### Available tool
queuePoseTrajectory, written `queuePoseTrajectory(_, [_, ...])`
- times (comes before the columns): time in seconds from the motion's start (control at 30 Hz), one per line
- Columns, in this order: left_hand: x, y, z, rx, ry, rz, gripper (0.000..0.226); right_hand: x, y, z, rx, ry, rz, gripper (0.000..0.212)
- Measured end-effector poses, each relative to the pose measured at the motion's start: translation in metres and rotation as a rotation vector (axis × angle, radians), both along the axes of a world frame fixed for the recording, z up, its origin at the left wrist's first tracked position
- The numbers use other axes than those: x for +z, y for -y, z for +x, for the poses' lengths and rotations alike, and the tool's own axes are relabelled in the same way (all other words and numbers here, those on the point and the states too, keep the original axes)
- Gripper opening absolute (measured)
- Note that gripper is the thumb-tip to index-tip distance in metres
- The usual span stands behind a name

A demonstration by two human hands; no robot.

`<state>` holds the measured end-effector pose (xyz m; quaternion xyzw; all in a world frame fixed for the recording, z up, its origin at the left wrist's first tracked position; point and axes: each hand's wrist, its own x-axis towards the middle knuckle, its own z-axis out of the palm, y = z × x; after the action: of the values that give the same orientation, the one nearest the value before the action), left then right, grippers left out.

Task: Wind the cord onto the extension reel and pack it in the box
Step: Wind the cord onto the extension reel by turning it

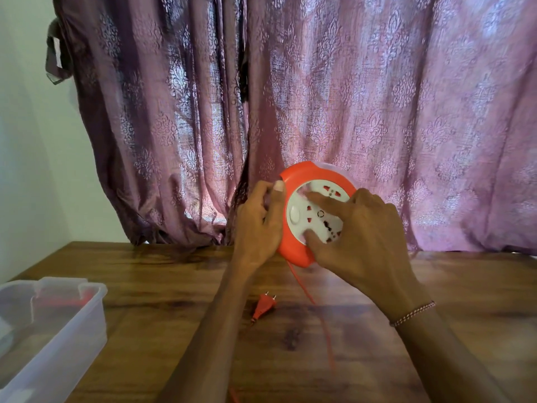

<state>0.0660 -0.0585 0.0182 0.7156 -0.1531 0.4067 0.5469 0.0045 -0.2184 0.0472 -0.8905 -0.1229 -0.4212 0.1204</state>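
**Extension reel held up above the desk, both hands on it**

The extension reel (312, 212), orange with a white socket face, is held in the air above the desk (450, 289), tilted so the sockets face the person. The left hand (258, 225) takes its grip on the reel's left rim, thumb laid over the orange edge and fingers curled behind. The right hand (363, 237) lies on the white face with forefinger and thumb stretched out and pressing on it, the fingers mostly straight; a bracelet (412, 314) circles that wrist. From the underside of the reel, between the two hands, the orange cord (325, 330) hangs down and runs toward the near edge of the desk. Its plug (263, 306) lies on the desk below the left hand. Well to the left of the left forearm sits the clear plastic box (72, 330), open, with something red inside. A purple curtain (348, 97) hangs behind the reel.
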Motion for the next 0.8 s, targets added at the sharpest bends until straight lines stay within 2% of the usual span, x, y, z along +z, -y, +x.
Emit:
queuePoseTrajectory(0.1, [0.001,-0.001,-0.001,-0.031,0.001,-0.019,0.031,0.002,-0.006,0.0,0.001,0.034,0.122,0.067])
queuePoseTrajectory(0.2, [0.001,-0.001,-0.001,-0.027,-0.002,-0.023,0.031,0.0,-0.007,0.001,0.073,0.018,0.075,0.063])
queuePoseTrajectory(0.27, [0.001,-0.001,0.0,-0.036,-0.004,-0.042,0.034,0.001,-0.001,0.003,0.152,0.059,0.06,0.05])
queuePoseTrajectory(0.33, [0.001,-0.003,0.0,-0.038,-0.006,-0.053,0.037,0.003,0.006,0.006,0.262,0.136,0.036,0.028])
queuePoseTrajectory(0.37, [0.001,-0.004,0.0,-0.042,-0.008,-0.058,0.038,0.003,0.01,0.007,0.311,0.142,-0.001,0.027])
queuePoseTrajectory(0.43, [0.002,-0.005,0.0,-0.046,-0.009,-0.061,0.039,0.005,0.013,0.006,0.362,0.094,-0.106,0.048])
queuePoseTrajectory(0.57, [0.002,-0.005,0.0,-0.024,0.007,-0.025,0.036,0.005,0.009,0.001,0.208,0.008,-0.279,0.059])
queuePoseTrajectory(0.6, [0.002,-0.004,-0.001,-0.011,0.01,-0.009,0.035,0.004,0.008,0.0,0.172,0.001,-0.277,0.064])
queuePoseTrajectory(0.8, [0.001,0.001,-0.002,0.01,0.013,0.017,0.036,0.003,0.004,-0.005,0.075,0.016,-0.111,0.063])
